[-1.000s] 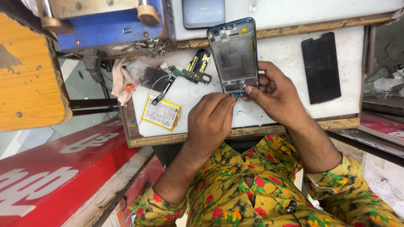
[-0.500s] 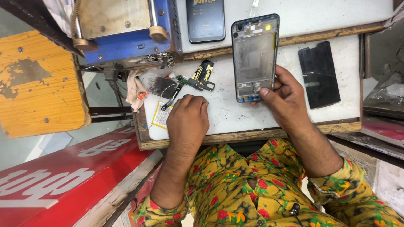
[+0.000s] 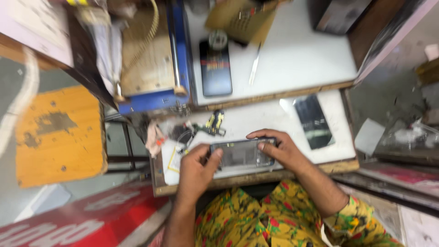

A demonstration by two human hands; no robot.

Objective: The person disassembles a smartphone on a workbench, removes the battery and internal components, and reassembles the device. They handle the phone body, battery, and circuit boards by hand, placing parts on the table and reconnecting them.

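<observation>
grey and bare of its screen, the phone frame [image 3: 242, 153] lies sideways, held between both hands just above the near edge of the white surface [image 3: 283, 119]. the left hand [image 3: 197, 168] is closed on its left end, thumb laid across the top face. the right hand [image 3: 280, 148] is clamped on the right end, fingers curled over the far edge and thumb pressing the face. the view is blurred, so the small parts inside the frame cannot be told apart.

just beyond the frame, on the same surface, lie a small circuit board with yellow and green parts [image 3: 215, 123] and a tangle of thin cables [image 3: 183, 135]. a black glass panel [image 3: 313, 121] rests to the right, apart from the hands. on the higher shelf behind it lie a dark phone [image 3: 215, 68] and a slim metal blade [image 3: 254, 64]. a blue machine with a wooden top [image 3: 151, 59] stands at the left, beside a yellow wooden stool [image 3: 59, 132]. yellow flowered cloth [image 3: 256, 219] covers the person's lap below.
</observation>
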